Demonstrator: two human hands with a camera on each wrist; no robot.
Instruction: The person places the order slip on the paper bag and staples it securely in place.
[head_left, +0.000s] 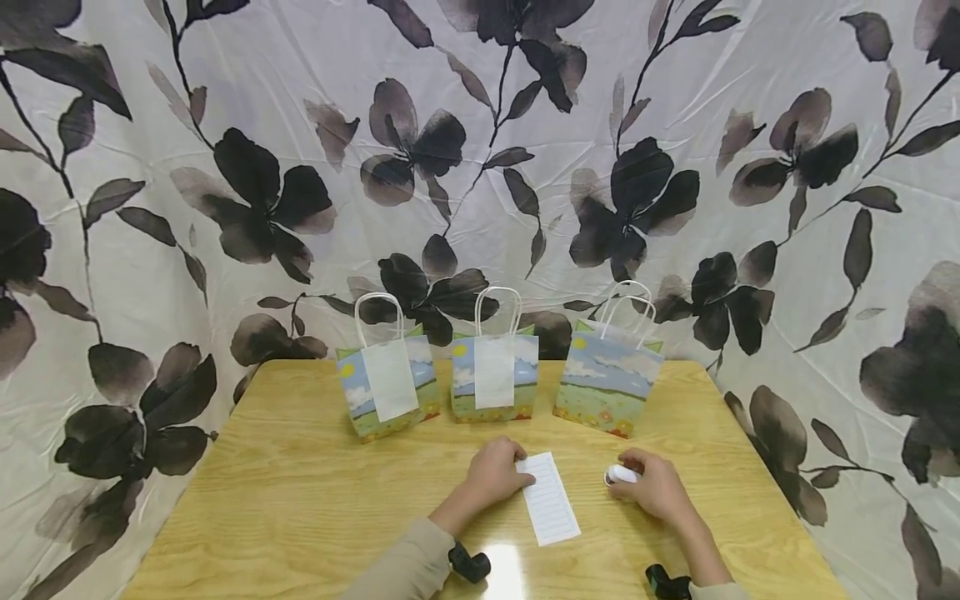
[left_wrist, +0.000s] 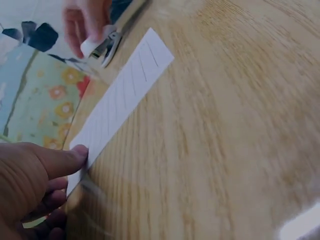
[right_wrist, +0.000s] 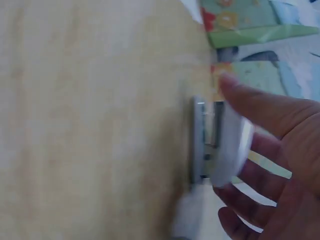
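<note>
My left hand (head_left: 495,473) pinches the upper end of a narrow white slip of lined paper (head_left: 551,504), thumb on top. In the left wrist view the slip (left_wrist: 120,100) slants away from the thumb over the wood. To the right, my right hand (head_left: 660,487) holds a small white stapler (head_left: 621,475). Seen from the right wrist, the stapler (right_wrist: 232,145) sits between thumb and fingers, its two arms spread apart. A gap separates stapler and paper. Behind the hands stands a gift bag (head_left: 607,383) with a painted meadow, no slip on its front.
Two matching gift bags stand at the back of the wooden table (head_left: 300,500): a left bag (head_left: 425,375) and a middle bag (head_left: 528,375). White slips cover part of their fronts. All three have white handles. A flowered cloth (head_left: 480,208) hangs behind.
</note>
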